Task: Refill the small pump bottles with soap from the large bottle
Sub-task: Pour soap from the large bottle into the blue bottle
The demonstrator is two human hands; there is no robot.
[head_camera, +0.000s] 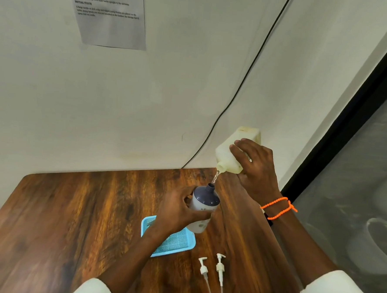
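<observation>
You see a cream large bottle (231, 153), a white small bottle (203, 209) with a dark grey shoulder, a blue mesh-patterned tray (175, 242), an orange wrist cord (278, 208), and a brown wood-grain table (70, 218).

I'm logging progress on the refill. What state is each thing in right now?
large bottle: uncapped, tipped mouth-down, pouring a thin stream, held by the right hand.
small pump bottle: open, no pump, tilted under the stream, held by the left hand.
two pump heads: removed, lying side by side on the table.
blue tray: flat on the table, partly hidden by the left arm.
</observation>
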